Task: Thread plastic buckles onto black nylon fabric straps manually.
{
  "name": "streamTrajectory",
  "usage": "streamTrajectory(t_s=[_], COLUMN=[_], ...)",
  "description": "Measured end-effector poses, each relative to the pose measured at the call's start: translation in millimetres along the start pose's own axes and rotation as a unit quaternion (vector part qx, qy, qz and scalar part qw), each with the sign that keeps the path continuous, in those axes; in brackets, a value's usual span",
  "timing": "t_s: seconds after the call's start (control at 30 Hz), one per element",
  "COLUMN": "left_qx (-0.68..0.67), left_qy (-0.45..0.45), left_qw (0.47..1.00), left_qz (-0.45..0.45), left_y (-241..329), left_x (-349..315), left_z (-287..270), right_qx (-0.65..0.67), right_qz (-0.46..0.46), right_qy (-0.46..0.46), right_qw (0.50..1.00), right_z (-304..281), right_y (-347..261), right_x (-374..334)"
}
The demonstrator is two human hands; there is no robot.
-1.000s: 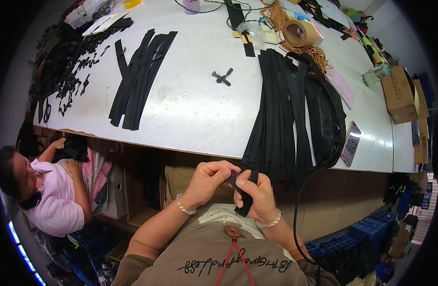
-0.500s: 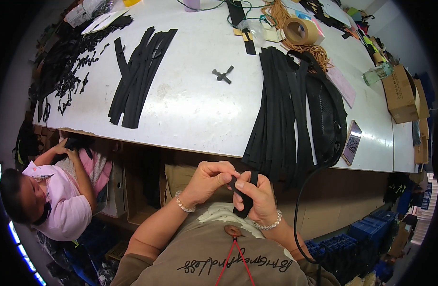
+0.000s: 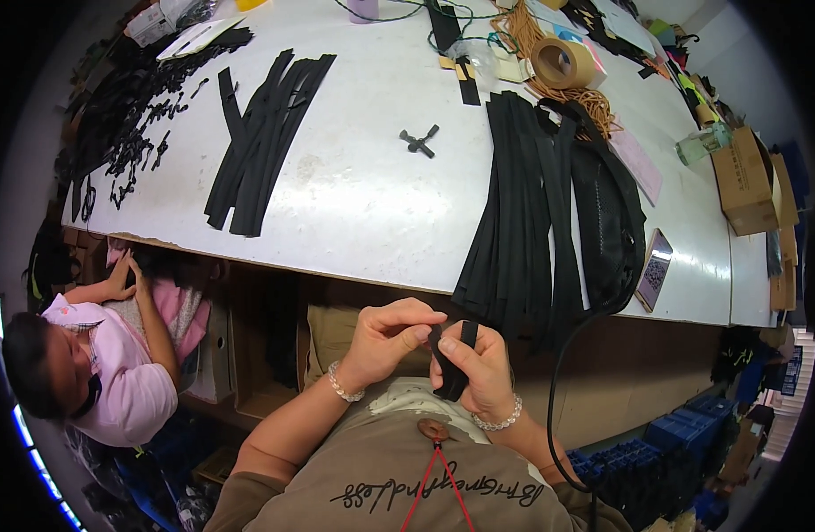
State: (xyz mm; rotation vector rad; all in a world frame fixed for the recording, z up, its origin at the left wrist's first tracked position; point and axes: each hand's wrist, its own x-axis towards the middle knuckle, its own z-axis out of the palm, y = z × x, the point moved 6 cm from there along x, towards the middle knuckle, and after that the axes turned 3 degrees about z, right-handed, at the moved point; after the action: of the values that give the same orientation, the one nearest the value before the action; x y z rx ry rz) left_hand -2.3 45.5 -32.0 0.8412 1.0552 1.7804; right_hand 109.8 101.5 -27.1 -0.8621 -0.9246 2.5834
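Just beyond the front edge of the table, close to my body, both hands work on a black fabric strip (image 3: 450, 376). My right hand (image 3: 485, 365) grips it folded, the thumb pressed flat on top and one piece standing up past the fingers. My left hand (image 3: 385, 341) is closed in a pinch at the strip's upper end, thumb tip against it and index finger stretched over it. What exactly lies between those left fingertips is too small to tell. Ahead to the right, a bundle of long black strips (image 3: 517, 204) hangs over the table edge.
A black bag (image 3: 607, 213) and a phone (image 3: 655, 270) lie right of the bundle. Further left are more black strips (image 3: 267, 146) and small black pieces (image 3: 141, 151). A black cross-shaped piece (image 3: 419, 142) lies mid-table, tape (image 3: 563, 64) behind. Another person (image 3: 115, 372) sits at left.
My left index finger has straightened and lifted slightly off the strip's end. My right hand keeps its grip with little movement. The seated person's hands have shifted a little.
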Motion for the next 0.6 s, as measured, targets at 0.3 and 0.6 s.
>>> streamTrajectory(t_s=[0.3,0.6], left_qx=[0.070,0.018], left_qy=[-0.010,0.023], left_qw=[0.997,1.000], left_qz=[0.030,0.004], left_y=[5.6,5.9], left_x=[-3.4,-2.3], left_z=[2.0,6.1], right_qx=[-0.022,-0.061], right_qz=[-0.019,-0.082], right_qy=[-0.003,0.044], right_qw=[1.000,0.994], right_z=[1.6,0.4], right_y=[0.2,-5.6], right_x=[-2.6,-1.2])
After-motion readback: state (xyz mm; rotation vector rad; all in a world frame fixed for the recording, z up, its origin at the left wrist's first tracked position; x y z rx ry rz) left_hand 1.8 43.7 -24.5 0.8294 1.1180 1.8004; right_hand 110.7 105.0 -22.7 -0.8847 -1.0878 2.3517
